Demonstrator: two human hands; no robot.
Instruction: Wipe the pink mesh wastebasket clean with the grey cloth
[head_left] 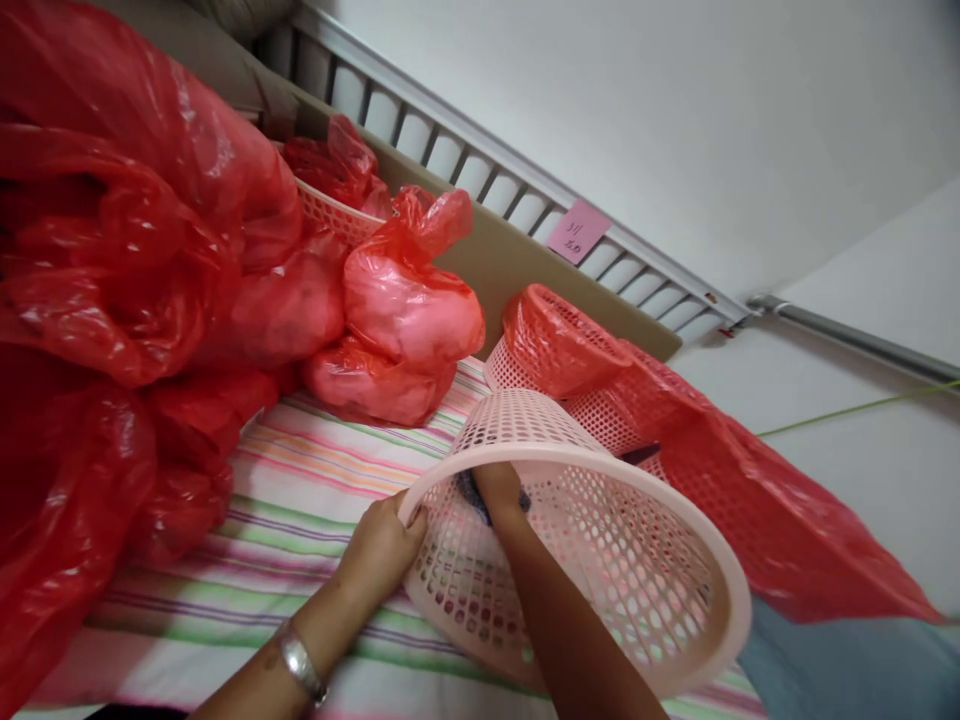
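Note:
A pale pink perforated plastic basket lies tipped on its side, its wide mouth facing me. My left hand grips the rim at its left side, thumb over the edge. Deep inside the basket, my right hand is closed on a dark grey-blue cloth, which shows on both sides of the fist. Most of the right fingers are hidden from view. Under the basket is a striped bedsheet.
Several red plastic bags pile up at the left, and a knotted red bag stands behind. More pink baskets with red plastic over them lie at the right. A railing bearing a pink note runs along the wall.

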